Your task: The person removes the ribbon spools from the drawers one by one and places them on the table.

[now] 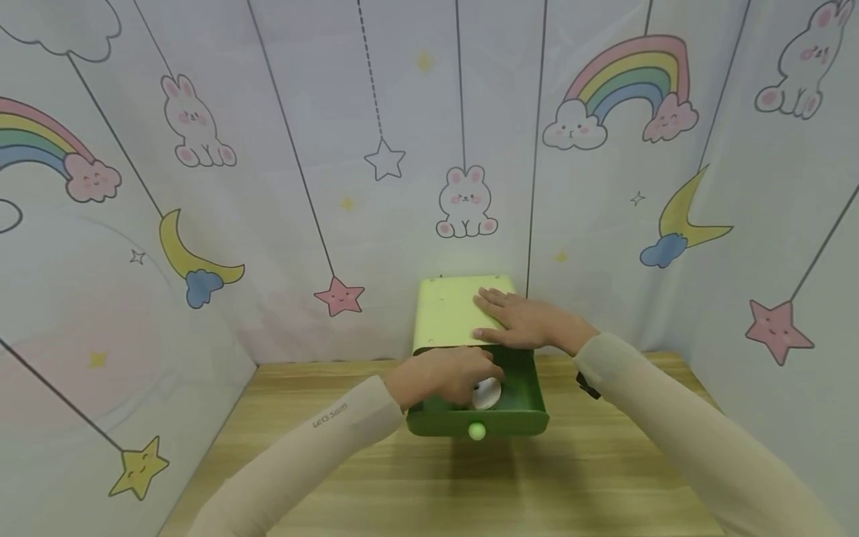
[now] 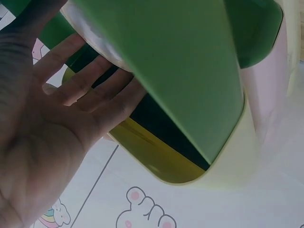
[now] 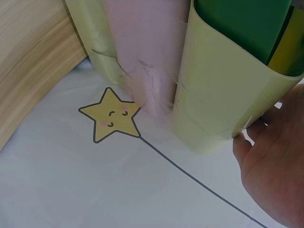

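A small drawer unit with a pale yellow-green top [image 1: 446, 309] stands against the back wall, its green top drawer [image 1: 526, 388] pulled out. My left hand [image 1: 450, 374] reaches down into that drawer, fingers bent at a white round object [image 1: 488, 394]. In the left wrist view, the fingers of the left hand [image 2: 52, 118] pass behind the drawer wall [image 2: 190, 71] and meet the edge of the white object [image 2: 95, 33]. The object's exact kind is hidden. My right hand [image 1: 526, 321] rests spread on top of the unit; its palm side shows in the right wrist view.
A light green round knob [image 1: 476, 431] sits on the drawer front. Below the top tier, the right wrist view shows a pink tier [image 3: 147, 57] and another yellow-green tier [image 3: 95, 42]. The unit stands on a wood-grain table [image 1: 322, 462], with printed cloth walls [image 1: 302, 186] around.
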`<state>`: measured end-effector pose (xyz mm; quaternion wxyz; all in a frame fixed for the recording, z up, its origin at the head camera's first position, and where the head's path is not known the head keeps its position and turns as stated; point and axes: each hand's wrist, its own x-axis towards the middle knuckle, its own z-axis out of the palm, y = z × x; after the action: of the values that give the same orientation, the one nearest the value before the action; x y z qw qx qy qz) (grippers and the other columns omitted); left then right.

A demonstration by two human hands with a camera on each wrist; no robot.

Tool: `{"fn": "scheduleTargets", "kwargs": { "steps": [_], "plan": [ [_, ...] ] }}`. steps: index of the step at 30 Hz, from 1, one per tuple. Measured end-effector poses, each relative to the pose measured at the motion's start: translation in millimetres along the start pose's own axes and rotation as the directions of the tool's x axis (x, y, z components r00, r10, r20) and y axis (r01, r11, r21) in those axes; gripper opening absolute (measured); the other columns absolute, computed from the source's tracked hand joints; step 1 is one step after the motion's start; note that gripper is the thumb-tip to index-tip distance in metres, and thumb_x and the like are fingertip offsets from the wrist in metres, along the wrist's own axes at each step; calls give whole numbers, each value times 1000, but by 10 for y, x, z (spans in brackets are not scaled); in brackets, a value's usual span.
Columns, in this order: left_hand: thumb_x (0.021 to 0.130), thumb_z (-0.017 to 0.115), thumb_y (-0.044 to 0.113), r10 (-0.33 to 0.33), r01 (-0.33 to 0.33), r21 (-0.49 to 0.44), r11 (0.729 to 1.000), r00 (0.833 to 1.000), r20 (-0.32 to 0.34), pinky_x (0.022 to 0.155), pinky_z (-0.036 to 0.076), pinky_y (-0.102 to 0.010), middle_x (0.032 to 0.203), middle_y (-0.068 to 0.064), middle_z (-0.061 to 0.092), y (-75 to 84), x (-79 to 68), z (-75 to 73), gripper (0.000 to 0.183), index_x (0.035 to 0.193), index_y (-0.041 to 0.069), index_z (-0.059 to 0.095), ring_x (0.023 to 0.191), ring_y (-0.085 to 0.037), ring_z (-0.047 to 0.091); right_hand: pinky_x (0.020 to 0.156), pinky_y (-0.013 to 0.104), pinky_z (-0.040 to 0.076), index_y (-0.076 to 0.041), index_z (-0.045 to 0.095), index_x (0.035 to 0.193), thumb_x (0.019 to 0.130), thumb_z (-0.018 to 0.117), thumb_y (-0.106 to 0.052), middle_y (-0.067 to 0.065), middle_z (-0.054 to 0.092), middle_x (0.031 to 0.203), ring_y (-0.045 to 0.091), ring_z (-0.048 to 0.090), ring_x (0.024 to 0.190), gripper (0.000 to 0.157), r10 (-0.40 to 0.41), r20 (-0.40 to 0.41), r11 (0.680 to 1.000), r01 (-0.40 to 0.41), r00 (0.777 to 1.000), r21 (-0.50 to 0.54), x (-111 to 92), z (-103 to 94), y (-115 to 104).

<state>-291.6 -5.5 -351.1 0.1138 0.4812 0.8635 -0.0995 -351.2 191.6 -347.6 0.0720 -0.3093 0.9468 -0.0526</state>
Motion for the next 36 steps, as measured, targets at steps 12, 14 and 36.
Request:
{"fn": "scheduleTargets", "kwargs": {
  "steps": [12, 14, 36],
  "plan": [
    [92, 82, 19, -2, 2, 13, 1000, 1000, -18, 101, 56, -28, 136, -1, 68, 18, -31, 7, 52, 142, 22, 65, 124, -15, 64, 134, 55, 18, -14, 13, 169, 106, 37, -69, 11, 7, 178, 32, 9, 166, 87, 2, -11, 1000, -2, 1000, 6, 6, 42, 12],
    [93, 81, 19, -2, 2, 14, 1000, 1000, -21, 101, 56, -28, 136, -1, 68, 17, -36, 9, 52, 142, 22, 66, 124, -15, 64, 134, 54, 17, -14, 13, 169, 106, 36, -69, 10, 7, 178, 32, 9, 166, 87, 3, -10, 1000, -3, 1000, 3, 6, 42, 14],
    [92, 82, 30, 16, -33, -154, 987, 994, -107, 102, 56, -29, 139, -2, 68, -58, -168, -86, 58, 145, 16, 63, 124, -14, 66, 132, 58, 19, -12, 15, 169, 106, 38, -67, 13, 10, 178, 37, 11, 165, 86, -6, -25, 1000, 6, 1000, 12, -11, 28, 5]
  ]
}}
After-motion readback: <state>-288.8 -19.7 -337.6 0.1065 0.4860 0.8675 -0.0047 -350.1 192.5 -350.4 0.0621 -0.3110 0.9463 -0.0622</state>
